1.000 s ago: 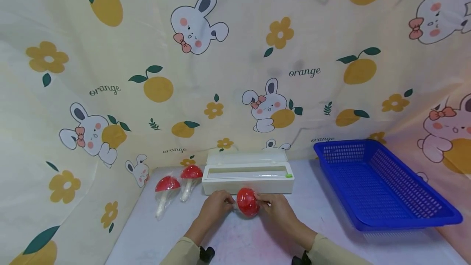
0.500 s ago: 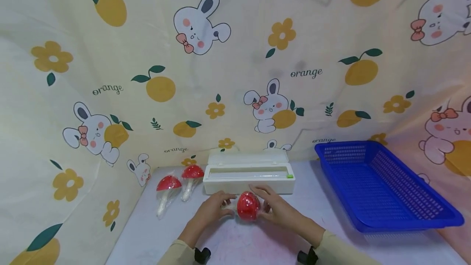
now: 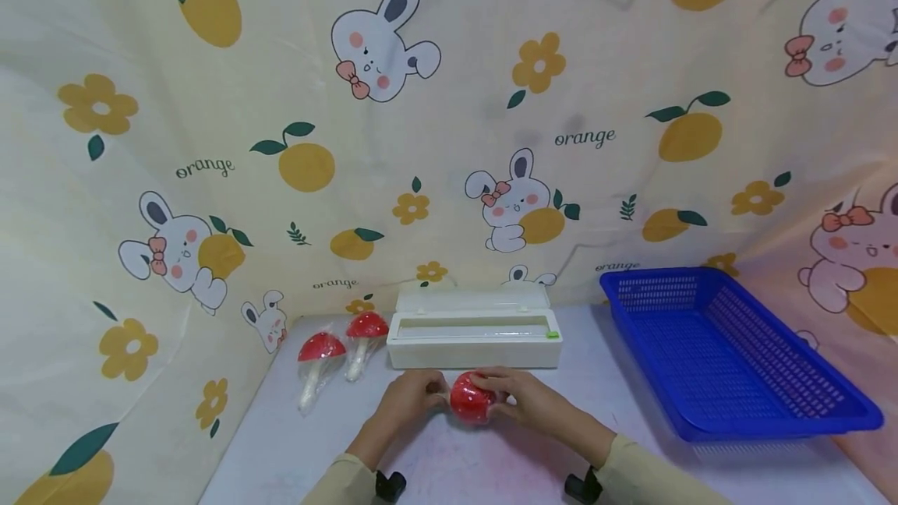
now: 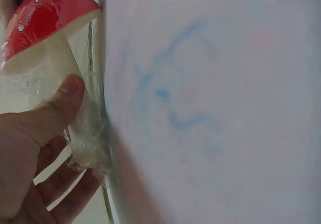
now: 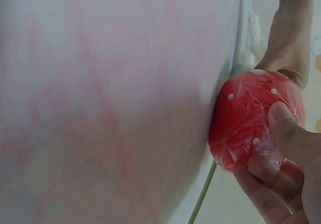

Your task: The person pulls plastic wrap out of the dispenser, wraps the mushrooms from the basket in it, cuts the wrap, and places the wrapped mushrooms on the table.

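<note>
A toy mushroom with a red, white-dotted cap is wrapped in clear cling film. My left hand grips its pale stem, the thumb pressed along it and the fingers behind. Film bunches at the stem's lower end in the left wrist view. With thumb on top and fingers beneath, my right hand holds the cap, where wrinkled film shows in the right wrist view. Two more wrapped mushrooms, one nearer and one farther, lie to the left on the table.
A long white cling film dispenser, lid raised and with a green slider, stands just behind my hands. To the right sits a blue plastic basket. A bunny-and-orange print curtain hangs behind the white table.
Half a second ago the fingers of both hands were spread more widely around the mushroom. Now the left fingers close on the stem, and the right thumb and fingers have come onto the cap.
</note>
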Tool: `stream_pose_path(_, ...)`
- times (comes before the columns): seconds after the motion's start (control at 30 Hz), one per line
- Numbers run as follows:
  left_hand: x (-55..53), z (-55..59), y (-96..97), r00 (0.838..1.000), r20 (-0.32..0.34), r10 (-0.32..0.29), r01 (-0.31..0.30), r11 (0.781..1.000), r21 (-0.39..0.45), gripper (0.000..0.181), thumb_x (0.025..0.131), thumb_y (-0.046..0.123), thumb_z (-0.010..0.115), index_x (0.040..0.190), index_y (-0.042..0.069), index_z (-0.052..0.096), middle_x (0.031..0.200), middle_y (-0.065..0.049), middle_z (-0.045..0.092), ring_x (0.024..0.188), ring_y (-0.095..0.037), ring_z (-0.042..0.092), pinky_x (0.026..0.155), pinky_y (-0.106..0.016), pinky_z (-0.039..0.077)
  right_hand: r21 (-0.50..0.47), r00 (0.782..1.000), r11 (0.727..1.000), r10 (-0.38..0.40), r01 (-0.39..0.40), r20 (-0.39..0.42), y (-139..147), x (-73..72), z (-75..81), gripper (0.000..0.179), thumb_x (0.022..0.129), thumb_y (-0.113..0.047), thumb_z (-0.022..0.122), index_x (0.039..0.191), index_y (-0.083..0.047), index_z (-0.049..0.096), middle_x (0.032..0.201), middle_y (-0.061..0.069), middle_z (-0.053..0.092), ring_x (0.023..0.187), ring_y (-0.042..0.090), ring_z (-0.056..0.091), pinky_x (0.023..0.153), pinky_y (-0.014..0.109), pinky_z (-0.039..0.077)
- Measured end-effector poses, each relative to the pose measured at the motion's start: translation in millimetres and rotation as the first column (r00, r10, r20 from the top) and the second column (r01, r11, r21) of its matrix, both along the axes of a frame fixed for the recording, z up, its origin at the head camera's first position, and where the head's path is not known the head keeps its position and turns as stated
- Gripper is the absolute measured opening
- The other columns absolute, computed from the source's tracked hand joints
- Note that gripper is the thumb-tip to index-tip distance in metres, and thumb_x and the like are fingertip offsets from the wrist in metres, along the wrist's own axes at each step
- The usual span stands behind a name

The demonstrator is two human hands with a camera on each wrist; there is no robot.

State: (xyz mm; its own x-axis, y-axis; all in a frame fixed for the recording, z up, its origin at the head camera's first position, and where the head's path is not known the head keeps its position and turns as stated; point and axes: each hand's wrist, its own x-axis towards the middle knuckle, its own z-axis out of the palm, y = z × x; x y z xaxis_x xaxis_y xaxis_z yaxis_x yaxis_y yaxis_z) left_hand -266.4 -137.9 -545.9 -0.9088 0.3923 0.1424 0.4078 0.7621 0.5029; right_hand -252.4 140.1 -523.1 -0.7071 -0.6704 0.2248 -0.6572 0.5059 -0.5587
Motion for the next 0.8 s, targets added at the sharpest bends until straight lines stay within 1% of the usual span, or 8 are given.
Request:
stream_pose_path(0.1,1.9,1.6,-1.7,1.000,0.002,0.008,-0.008,1.000,0.029,0.013,0.089,0.023,0.089,0.094,0.022,0.077,0.089,0.011,0.073,0.085,-0.007,0.067,0.080,-0.034,0.060,-0.037,1.000,0.999,0.001,-0.002,-0.010,0,1.2,-2.0,0.064,0.092,-0.009,0.084,0.152,-0.010,0.061,0.153,0.014,0.060,0.105,0.008,0.067,0.085,0.027,0.061)
stream_pose_path(0.17,4.1,3.1,-3.4,1.000,0.003,0.014,-0.014,0.998,0.055,0.013,0.090,0.025,0.088,0.095,0.023,0.076,0.091,0.011,0.074,0.087,-0.008,0.068,0.081,-0.035,0.060,-0.101,1.000,0.995,0.005,-0.005,0.001,1,3.2,-3.9,0.072,0.090,-0.007,0.085,0.156,-0.007,0.055,0.151,0.018,0.059,0.097,0.010,0.066,0.081,0.029,0.062)
stream_pose_path(0.3,6.8,4.4,-7.9,1.000,-0.022,0.015,-0.013,0.993,0.120,0.013,0.092,0.030,0.086,0.097,0.026,0.074,0.096,0.012,0.075,0.088,-0.008,0.069,0.078,-0.032,0.059,-0.193,0.991,0.976,-0.080,0.099,0.106,2,8.3,-6.4,0.081,0.093,-0.022,0.087,0.160,-0.004,0.046,0.149,0.019,0.057,0.096,0.017,0.066,0.077,0.031,0.063)
stream_pose_path(0.33,7.2,4.2,-8.2,1.000,-0.027,0.015,-0.011,0.991,0.135,0.013,0.092,0.030,0.086,0.097,0.027,0.074,0.097,0.012,0.075,0.088,-0.007,0.069,0.077,-0.031,0.058,-0.200,0.982,0.969,-0.119,0.147,0.147,2,9.6,-6.1,0.082,0.094,-0.027,0.086,0.160,-0.004,0.045,0.149,0.019,0.057,0.095,0.017,0.066,0.076,0.031,0.062)
stream_pose_path(0.43,8.0,5.2,-6.4,0.998,-0.056,0.010,-0.001,0.986,0.164,0.015,0.091,0.029,0.087,0.098,0.027,0.074,0.097,0.012,0.076,0.087,-0.005,0.069,0.076,-0.028,0.058,-0.183,0.937,0.942,-0.227,0.280,0.266,0,12.3,-3.7,0.077,0.097,-0.041,0.081,0.158,-0.006,0.048,0.144,0.015,0.062,0.093,0.015,0.066,0.073,0.029,0.060)
stream_pose_path(0.53,10.0,7.2,-1.2,0.997,-0.080,0.003,0.009,0.988,0.157,0.015,0.090,0.028,0.088,0.097,0.027,0.075,0.097,0.013,0.075,0.085,-0.003,0.068,0.074,-0.027,0.058,-0.169,0.899,0.922,-0.277,0.348,0.339,-5,14.5,-2.0,0.074,0.099,-0.046,0.078,0.156,-0.006,0.052,0.130,0.012,0.070,0.087,0.014,0.066,0.069,0.030,0.057)
stream_pose_path(0.67,12.4,8.6,5.4,0.994,-0.108,-0.013,0.028,0.990,0.138,0.015,0.089,0.026,0.090,0.095,0.026,0.076,0.095,0.011,0.075,0.083,-0.001,0.067,0.072,-0.026,0.057,-0.145,0.868,0.899,-0.340,0.413,0.362,-12,18.1,-1.7,0.077,0.097,-0.051,0.078,0.153,-0.005,0.055,0.112,0.006,0.074,0.085,0.013,0.065,0.068,0.030,0.054)
stream_pose_path(0.8,13.5,8.8,8.7,0.992,-0.124,-0.031,0.049,0.988,0.149,0.017,0.088,0.026,0.090,0.097,0.025,0.076,0.094,0.011,0.075,0.082,-0.002,0.066,0.072,-0.025,0.057,-0.141,0.860,0.878,-0.394,0.456,0.325,-16,19.0,-3.0,0.081,0.093,-0.053,0.081,0.152,-0.002,0.057,0.107,0.002,0.074,0.083,0.011,0.063,0.065,0.027,0.053)
